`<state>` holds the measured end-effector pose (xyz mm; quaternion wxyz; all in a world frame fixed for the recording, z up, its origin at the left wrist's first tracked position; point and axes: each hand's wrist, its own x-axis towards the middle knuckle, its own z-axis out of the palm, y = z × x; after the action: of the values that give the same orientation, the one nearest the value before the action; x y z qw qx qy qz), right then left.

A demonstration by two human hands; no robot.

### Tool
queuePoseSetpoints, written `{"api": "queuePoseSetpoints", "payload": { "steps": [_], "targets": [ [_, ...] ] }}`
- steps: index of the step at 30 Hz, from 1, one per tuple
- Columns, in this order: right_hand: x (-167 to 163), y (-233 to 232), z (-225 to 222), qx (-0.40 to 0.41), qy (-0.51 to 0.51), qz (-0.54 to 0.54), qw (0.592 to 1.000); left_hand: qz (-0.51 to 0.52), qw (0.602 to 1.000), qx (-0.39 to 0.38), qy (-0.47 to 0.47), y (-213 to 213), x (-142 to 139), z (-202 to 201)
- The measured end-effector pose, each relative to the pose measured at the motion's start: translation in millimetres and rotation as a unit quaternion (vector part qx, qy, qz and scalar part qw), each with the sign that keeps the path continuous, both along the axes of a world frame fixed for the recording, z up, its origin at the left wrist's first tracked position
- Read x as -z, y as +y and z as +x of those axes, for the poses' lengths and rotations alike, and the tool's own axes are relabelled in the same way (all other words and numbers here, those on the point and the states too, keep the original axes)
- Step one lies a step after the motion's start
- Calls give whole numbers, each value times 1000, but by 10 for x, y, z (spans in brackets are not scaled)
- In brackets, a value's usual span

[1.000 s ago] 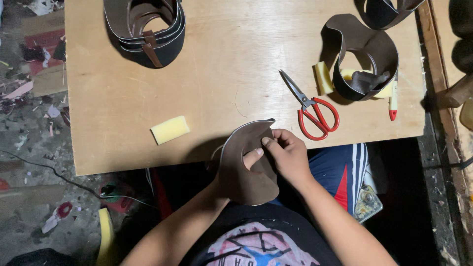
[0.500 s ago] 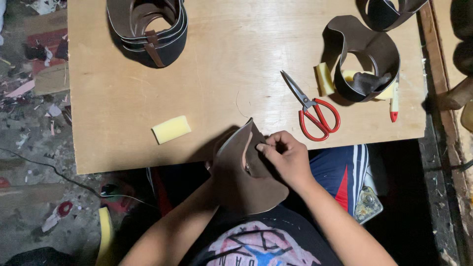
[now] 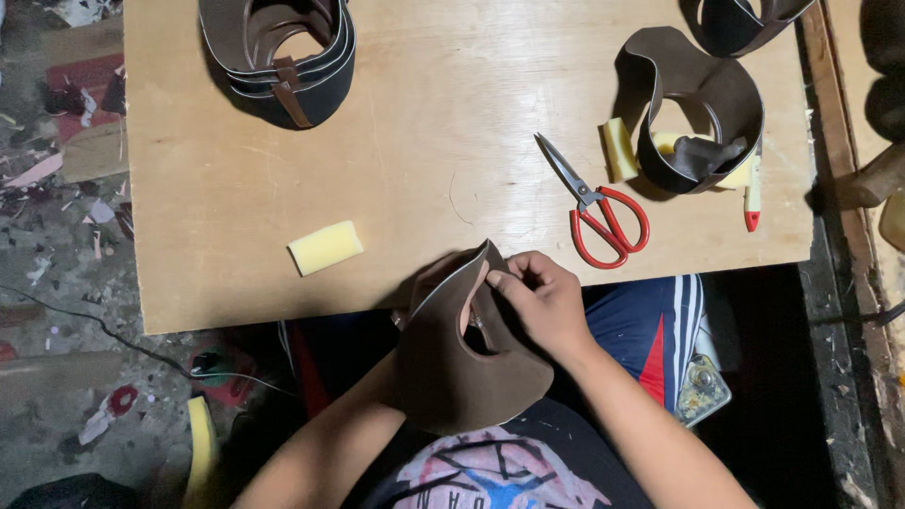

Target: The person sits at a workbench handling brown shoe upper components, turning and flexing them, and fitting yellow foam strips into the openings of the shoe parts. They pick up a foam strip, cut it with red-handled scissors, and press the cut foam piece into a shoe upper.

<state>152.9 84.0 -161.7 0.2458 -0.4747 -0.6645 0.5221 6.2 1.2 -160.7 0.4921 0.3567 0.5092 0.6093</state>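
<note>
- Leather piece (image 3: 452,372), brown and curved, is held at the near edge of the board (image 3: 424,141), over the person's lap, its top edge just reaching over the wood.
- It is pinched at that top edge by the right hand (image 3: 542,302), fingers curled shut on the fold, thumb pressed against the outer face.
- The left hand is hidden behind the piece; only the forearm is seen running up under it, so its grip cannot be told.
- A yellow sponge block (image 3: 324,247) is seen lying flat on the board, near the piece, to the left.
- Red-handled scissors (image 3: 594,207) are laid to the right, blades closed, points aimed away.
- Beyond them, a looped leather band (image 3: 698,104) is stood on edge, with yellow sponges and a red-tipped pen (image 3: 752,193) beside it.
- At the far left, a stack of leather bands (image 3: 278,57) is coiled.
- Blue trousers with stripes are glimpsed below the board.
</note>
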Motion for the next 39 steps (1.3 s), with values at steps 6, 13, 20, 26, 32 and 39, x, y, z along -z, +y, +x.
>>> {"api": "queuePoseSetpoints", "payload": {
  "steps": [6,13,20,26,32,39],
  "targets": [
    [60,41,69,-36,53,-57,996,23,999,27,13,-7,14,-93],
    [-97,208,57,91,164,-134,973,-49,992,-13,-119,102,250,-269],
    [-360,134,-194,154,314,-115,930,-118,985,8,-126,94,157,82],
    [-80,39,-266,192,286,-92,934,14,972,-235,-7,382,-75,240],
    [57,112,-196,178,147,50,972,0,958,-282,-45,510,67,210],
    [-12,97,-288,188,304,-96,929,-51,892,-200,403,488,373,172]
  ]
}}
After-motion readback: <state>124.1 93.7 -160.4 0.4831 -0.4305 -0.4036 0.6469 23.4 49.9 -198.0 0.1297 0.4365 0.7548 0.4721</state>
